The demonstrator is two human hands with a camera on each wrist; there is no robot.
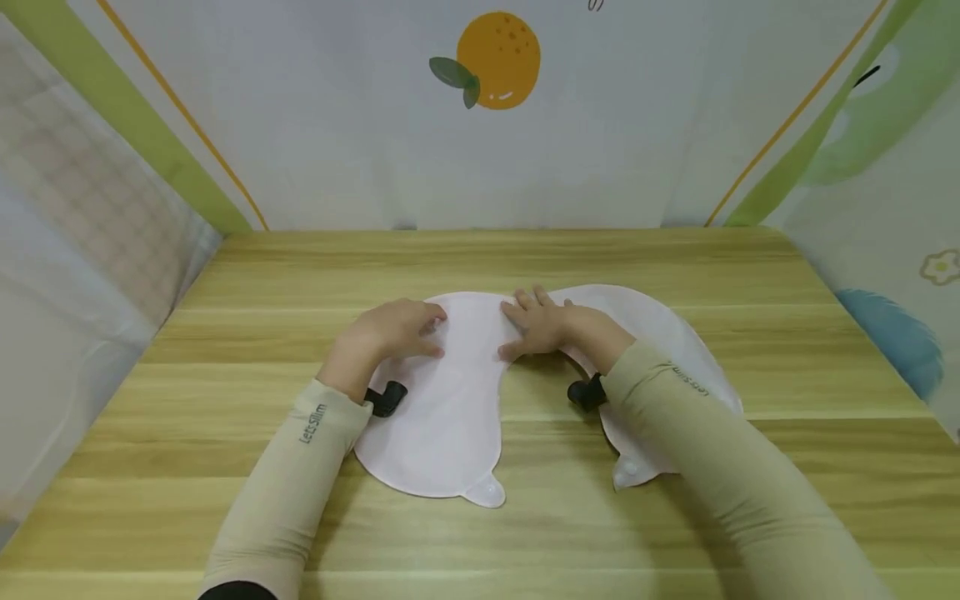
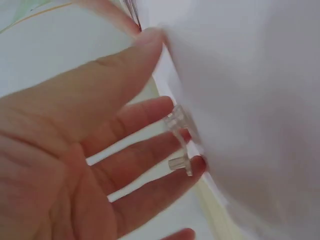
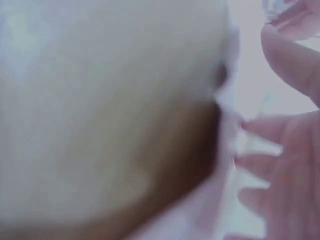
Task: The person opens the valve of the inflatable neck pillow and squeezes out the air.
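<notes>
A pale pink, U-shaped inflatable pillow (image 1: 442,433) lies on the table with its two ends toward me. Each end carries a small rounded tab (image 1: 486,492). Over the upper part of its left arm is my left hand (image 1: 401,329), thumb and fingers apart. In the left wrist view those fingers reach beside a clear plastic valve (image 2: 175,119) with its small cap (image 2: 182,164) standing off it. My right hand (image 1: 542,325) rests spread on the pillow's inner bend, fingertips touching the pink surface. The right wrist view is blurred.
Wood-grain table (image 1: 187,442) underneath. A white curtain (image 1: 322,125) with an orange print hangs behind the far edge, and patterned cloth (image 1: 82,175) hangs at both sides. Black wrist mounts (image 1: 387,399) sit under both wrists, close over the pillow.
</notes>
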